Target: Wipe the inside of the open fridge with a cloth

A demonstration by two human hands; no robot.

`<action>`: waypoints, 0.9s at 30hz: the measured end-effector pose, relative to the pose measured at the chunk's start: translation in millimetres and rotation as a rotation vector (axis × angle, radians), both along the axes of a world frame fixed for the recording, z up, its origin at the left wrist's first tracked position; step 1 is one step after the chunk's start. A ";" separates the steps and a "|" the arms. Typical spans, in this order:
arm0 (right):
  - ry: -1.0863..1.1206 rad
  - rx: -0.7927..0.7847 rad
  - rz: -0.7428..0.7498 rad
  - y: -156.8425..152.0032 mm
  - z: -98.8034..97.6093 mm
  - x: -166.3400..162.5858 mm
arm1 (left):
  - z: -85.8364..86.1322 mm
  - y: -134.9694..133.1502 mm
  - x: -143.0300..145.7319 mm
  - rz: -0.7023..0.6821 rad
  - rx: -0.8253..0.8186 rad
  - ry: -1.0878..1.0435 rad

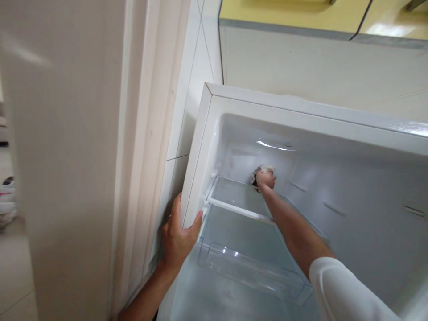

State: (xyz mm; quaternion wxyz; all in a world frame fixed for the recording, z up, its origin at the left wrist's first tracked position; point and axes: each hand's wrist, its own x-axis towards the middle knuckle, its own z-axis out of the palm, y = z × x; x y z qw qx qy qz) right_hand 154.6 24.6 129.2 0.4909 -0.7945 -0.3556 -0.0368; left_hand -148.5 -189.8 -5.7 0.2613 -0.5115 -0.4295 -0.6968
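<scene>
A white sleeve point(344, 290) at five o'clock covers the nearest part of the right arm, which reaches deep into the open fridge point(301, 109). The right hand point(265, 179) is closed around a small cloth point(264, 170) against the back wall, above the glass shelf point(234, 196). At seven o'clock, the left hand point(177, 240) clasps the fridge's left front edge, thumb inside. A clear bin point(247, 269) sits below the shelf.

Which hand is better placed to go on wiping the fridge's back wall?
The right hand: it reaches deep inside, pressing a cloth to the back wall above the glass shelf. The left hand grips the fridge's outer front edge, far from it.
</scene>
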 end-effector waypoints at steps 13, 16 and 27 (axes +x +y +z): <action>-0.351 -0.066 0.576 15.5 -5.7 -100.0 | -2.6 1.3 -0.4 -0.031 -0.006 -0.005; -0.374 -0.093 0.680 10.9 -9.1 -118.3 | -2.5 0.5 -0.9 -0.017 -0.009 0.000; -0.279 -0.059 1.016 -77.8 -3.7 -104.7 | -5.8 5.5 -1.9 0.019 -0.101 -0.013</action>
